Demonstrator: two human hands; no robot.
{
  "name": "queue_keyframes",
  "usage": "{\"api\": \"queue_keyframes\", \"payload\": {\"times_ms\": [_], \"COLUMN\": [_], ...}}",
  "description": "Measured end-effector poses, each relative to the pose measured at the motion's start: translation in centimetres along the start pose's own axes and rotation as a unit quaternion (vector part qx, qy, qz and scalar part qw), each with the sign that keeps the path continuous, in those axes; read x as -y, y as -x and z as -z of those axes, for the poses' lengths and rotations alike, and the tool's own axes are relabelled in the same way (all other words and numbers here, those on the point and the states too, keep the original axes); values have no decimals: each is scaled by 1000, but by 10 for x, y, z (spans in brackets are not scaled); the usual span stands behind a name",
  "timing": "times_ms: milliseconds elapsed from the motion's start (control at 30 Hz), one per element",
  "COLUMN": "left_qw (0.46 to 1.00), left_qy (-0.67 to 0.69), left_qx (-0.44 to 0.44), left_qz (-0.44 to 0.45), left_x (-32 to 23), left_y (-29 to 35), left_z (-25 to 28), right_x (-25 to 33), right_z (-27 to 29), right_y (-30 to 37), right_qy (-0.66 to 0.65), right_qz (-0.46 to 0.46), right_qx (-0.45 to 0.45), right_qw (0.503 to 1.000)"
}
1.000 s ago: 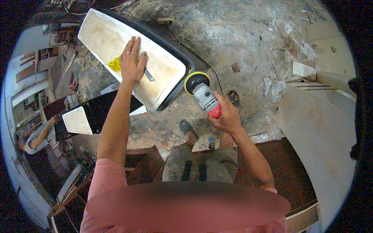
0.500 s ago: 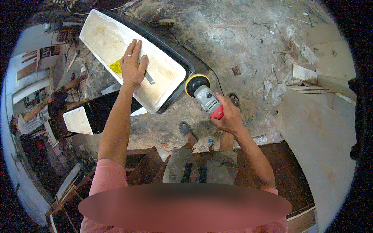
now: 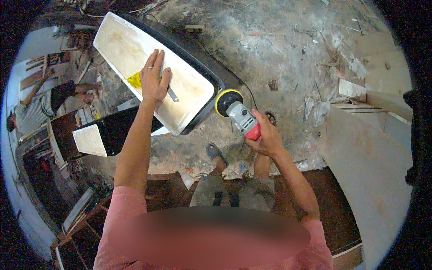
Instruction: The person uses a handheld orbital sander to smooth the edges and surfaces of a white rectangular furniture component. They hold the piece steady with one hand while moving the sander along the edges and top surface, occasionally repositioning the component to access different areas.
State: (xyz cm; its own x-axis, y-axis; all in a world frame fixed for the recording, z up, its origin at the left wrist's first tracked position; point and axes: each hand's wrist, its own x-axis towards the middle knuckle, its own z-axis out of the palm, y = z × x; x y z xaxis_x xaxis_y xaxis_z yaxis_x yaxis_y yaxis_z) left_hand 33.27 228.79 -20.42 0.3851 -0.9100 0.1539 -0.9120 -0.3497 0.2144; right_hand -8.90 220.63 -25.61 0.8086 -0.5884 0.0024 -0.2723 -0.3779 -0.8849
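Your left hand (image 3: 154, 81) lies flat, fingers spread, on the long cream panel (image 3: 135, 58), holding nothing. Your right hand (image 3: 266, 137) has a closed grip on the grey-red polisher (image 3: 238, 114), its yellow pad (image 3: 226, 99) at the panel's black rim (image 3: 211, 76). Risk: pad catches the rim and kicks toward your sandalled feet (image 3: 215, 152).

Dusty concrete floor (image 3: 288, 49) carries everything — long white panel (image 3: 135, 54) at 11 o'clock, paper scraps (image 3: 321, 108) at 3 o'clock, a smaller black-and-white panel (image 3: 103, 135) at 9 o'clock.
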Motion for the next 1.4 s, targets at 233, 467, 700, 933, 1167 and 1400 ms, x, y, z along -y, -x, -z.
{"api": "queue_keyframes", "payload": {"times_ms": [233, 467, 700, 933, 1167, 1400], "left_qw": [1000, 1000, 1000, 1000, 1000, 999], "left_qy": [-9, -5, -3, -12, -13, -14], "left_qx": [5, 13, 14, 10, 11, 15], "left_qz": [10, 15, 19, 20, 24, 26], "left_x": [0, -7, -8, -5, -4, -5], "left_y": [2, 1, 0, 1, 1, 0], "left_z": [0, 4, 5, 2, 1, 2], "right_x": [-4, -12, -16, -23, -22, -21], "right_z": [2, 2, 5, 8, 16, 23], "right_y": [-3, -4, -3, -11, -18, -24], "right_qy": [-8, -23, -30, -35, -50, -65], "right_qz": [-20, 5, -18, -27, -41, -78], "right_qx": [8, 19, 29, 33, 56, 72], "right_qw": [1000, 1000, 999, 998, 996, 992]}}
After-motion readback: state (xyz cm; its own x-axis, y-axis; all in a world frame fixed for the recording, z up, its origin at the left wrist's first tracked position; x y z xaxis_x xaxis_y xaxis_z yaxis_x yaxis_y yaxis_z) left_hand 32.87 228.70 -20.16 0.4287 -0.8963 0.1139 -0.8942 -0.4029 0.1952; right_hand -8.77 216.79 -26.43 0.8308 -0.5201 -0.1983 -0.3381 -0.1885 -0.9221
